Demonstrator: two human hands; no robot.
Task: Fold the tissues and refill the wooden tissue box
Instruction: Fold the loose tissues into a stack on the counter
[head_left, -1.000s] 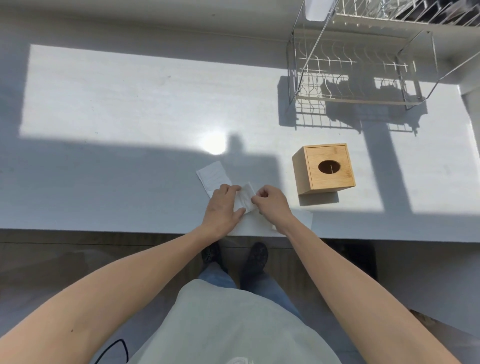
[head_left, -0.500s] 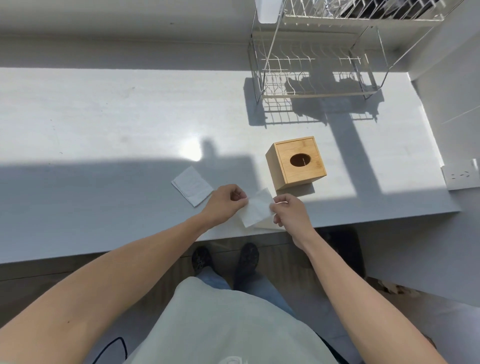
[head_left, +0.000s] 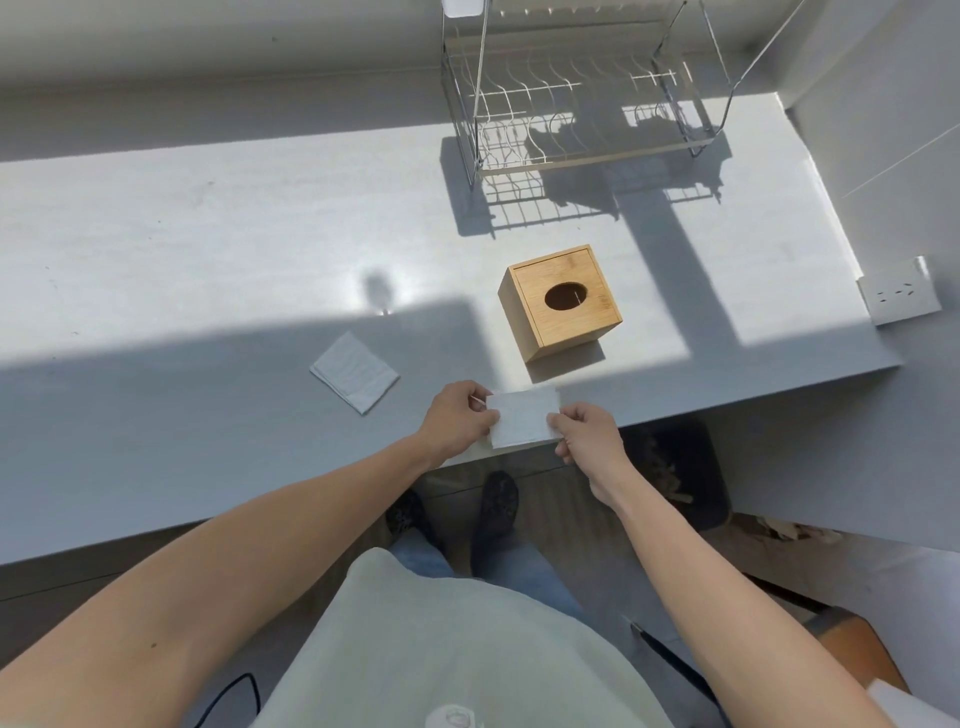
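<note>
A white tissue (head_left: 523, 417) lies flat as a small rectangle at the counter's front edge. My left hand (head_left: 460, 417) pinches its left edge and my right hand (head_left: 586, 435) pinches its right edge. The wooden tissue box (head_left: 560, 302) stands closed just beyond the tissue, its oval opening on top. A second folded white tissue (head_left: 355, 371) lies alone on the counter to the left of my hands.
A wire dish rack (head_left: 582, 98) stands at the back of the white counter (head_left: 208, 249). A wall socket (head_left: 901, 292) is at the right. A dark bin (head_left: 675, 470) sits on the floor below the counter edge, next to my feet.
Both hands carried the tissue rightward, away from the other folded tissue, and now hold it spread flat in front of the box. The view has shifted right.
</note>
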